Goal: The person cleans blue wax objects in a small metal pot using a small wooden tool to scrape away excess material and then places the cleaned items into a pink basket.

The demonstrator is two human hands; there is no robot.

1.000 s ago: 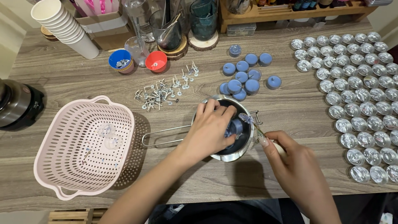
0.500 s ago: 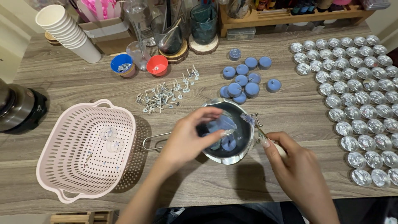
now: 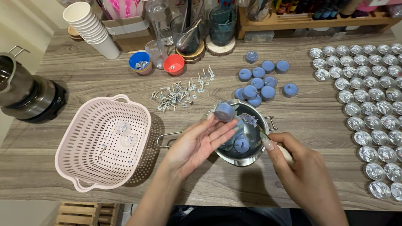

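Pinching a blue wax puck [image 3: 225, 111] at its fingertips, the left hand [image 3: 197, 144] held it just above the metal pot [image 3: 247, 155]; the right hand's [image 3: 301, 175] fingers stayed closed around a small tool [image 3: 261, 130], apparently mid-scraping, calling for steady aim.

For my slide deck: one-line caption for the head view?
Left hand lifts a blue candle over a metal pot; right hand holds a tool.
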